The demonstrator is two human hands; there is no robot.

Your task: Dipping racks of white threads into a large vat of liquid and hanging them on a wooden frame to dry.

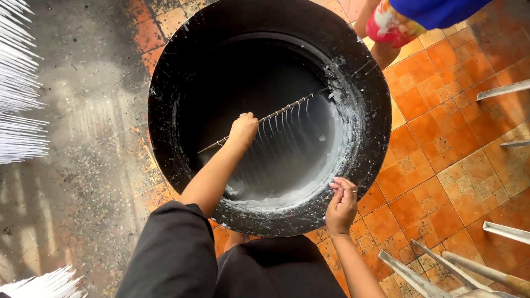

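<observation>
A person leans over a big round black tub (165, 99) that sits on the floor. White, milky liquid (292, 165) fills the lower part of the tub and is splashed on the rim.

The left hand (243, 131) is closed tight around the middle of a long thin rod (276, 114). Many thin strings (287, 118) hang down from the rod in a row, like the teeth of a comb. The rod is held out over the tub, tilted a little, with its far end near the right side of the rim. The strings reach down toward the white liquid. It looks like a dip is going on right now, and the strings look thin, so I think many more dips are left.

The right hand (342, 205) is not on the rod. It rests on the near rim of the tub, with the fingers curled over the edge, well apart from the rod.

On the left, bunches of thin white sticks (19, 127) poke into view, and more sit at the bottom left (47, 282). These look finished or partly done. Grey metal bars (425, 270) lie on the orange floor tiles (441, 143) to the right. Another person's leg (381, 52) stands past the tub at the top.
</observation>
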